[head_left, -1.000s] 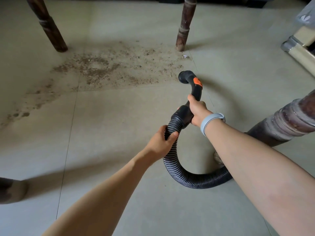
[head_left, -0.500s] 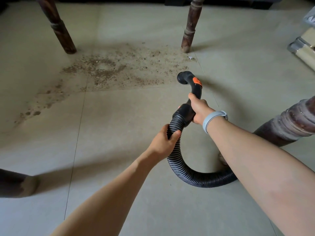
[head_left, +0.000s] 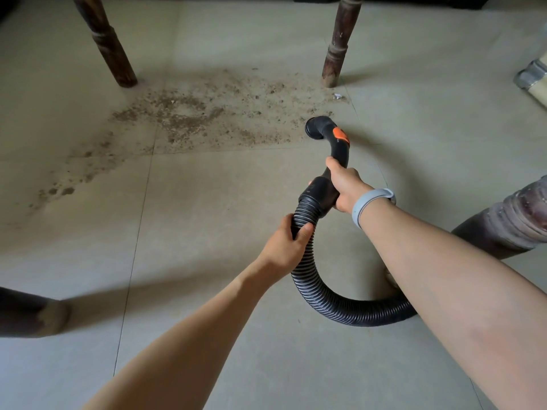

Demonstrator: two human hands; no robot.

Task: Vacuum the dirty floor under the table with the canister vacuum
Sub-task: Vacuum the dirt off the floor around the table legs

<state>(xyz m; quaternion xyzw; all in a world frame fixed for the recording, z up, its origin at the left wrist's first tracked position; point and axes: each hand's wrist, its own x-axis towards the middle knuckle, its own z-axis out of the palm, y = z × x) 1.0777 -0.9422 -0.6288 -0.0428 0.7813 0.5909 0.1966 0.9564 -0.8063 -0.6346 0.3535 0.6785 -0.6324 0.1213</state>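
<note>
A black ribbed vacuum hose loops over the tiled floor and ends in a curved black handle with an orange button. Its open mouth sits at the right edge of a wide patch of brown dirt. My right hand, with a grey wristband, grips the handle just above the hose cuff. My left hand grips the ribbed hose just below the cuff. The canister itself is out of sight.
Two dark wooden table legs stand beyond the dirt, one at far left and one at far right. Another leg lies close by my right arm, and one at the left edge. A small white scrap lies near the right far leg.
The hose mouth has moved forward to the edge of the dirt patch. Both hands keep the same grip, and my view has shifted slightly closer.
</note>
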